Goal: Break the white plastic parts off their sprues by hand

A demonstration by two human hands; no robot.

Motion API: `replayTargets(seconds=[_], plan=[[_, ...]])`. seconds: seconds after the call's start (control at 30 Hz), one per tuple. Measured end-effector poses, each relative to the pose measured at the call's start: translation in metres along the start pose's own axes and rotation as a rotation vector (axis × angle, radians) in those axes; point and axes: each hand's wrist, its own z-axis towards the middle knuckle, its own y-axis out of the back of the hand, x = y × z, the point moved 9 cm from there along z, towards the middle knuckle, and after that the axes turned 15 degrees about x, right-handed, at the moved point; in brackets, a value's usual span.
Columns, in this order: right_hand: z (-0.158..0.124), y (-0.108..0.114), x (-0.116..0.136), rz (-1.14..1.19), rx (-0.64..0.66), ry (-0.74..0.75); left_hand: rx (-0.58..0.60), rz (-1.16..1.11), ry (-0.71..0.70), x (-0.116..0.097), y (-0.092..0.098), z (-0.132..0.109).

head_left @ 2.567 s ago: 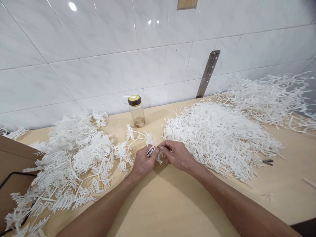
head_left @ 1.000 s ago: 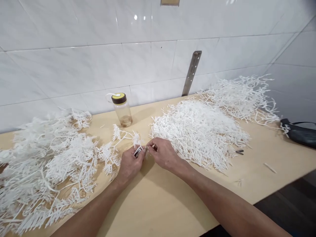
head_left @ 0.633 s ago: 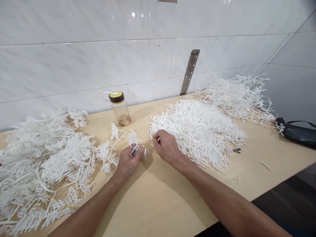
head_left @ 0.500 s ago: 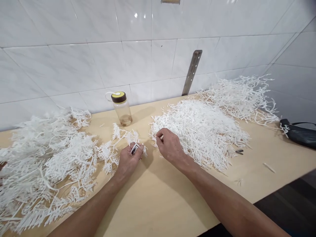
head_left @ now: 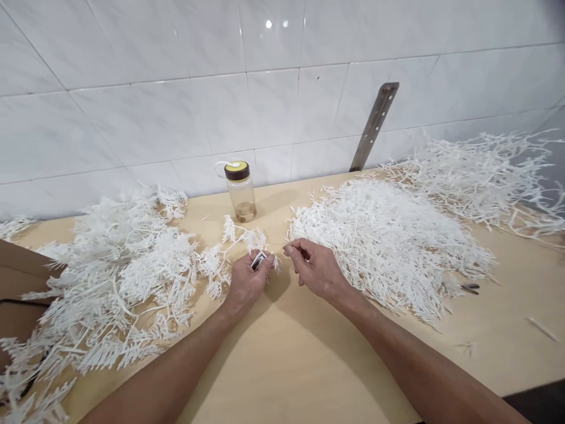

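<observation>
My left hand is closed around a branched white plastic sprig, whose thin twigs stick out past the fingers. Between its thumb and fingers also shows a small dark piece with a pale edge, too small to name. Just to the right, my right hand has thumb and forefinger pinched together. Whatever those fingertips hold, if anything, I cannot make out. Behind that hand lies a broad heap of short white pieces. A tangled pile of branched white sprigs spreads to the left of my left hand.
A clear bottle with a dark and yellow lid stands near the tiled wall. Longer bare white stems lie at the back right. A metal bracket leans up the wall. Small dark clippers-like pieces lie beside the heap.
The view has turned left, so things sit further right in the picture and a brown box edge shows at left. My right hand's fingertips have come closer to my left hand.
</observation>
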Motion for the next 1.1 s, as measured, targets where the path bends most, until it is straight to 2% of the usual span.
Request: replayTargets(seconds=[0.43, 0.63, 0.9, 1.03, 1.1], plan=[[0.002, -0.020, -0.001, 0.024, 0.132, -0.057, 0.021, 0.003, -0.020, -0.003, -0.007, -0.002], [0.002, -0.016, -0.004, -0.047, 0.067, -0.074, 0.035, 0.070, -0.029, -0.008, -0.009, -0.003], [0.002, -0.019, 0.009, -0.246, 0.010, 0.053, -0.028, 0.221, -0.044, -0.010, -0.005, -0.004], [0.003, -0.014, 0.001, -0.310, -0.048, -0.009, -0.076, 0.291, -0.063, -0.012, -0.001, -0.006], [0.002, -0.004, -0.004, -0.340, -0.116, -0.035, -0.046, 0.232, -0.043, -0.008, -0.001, -0.005]])
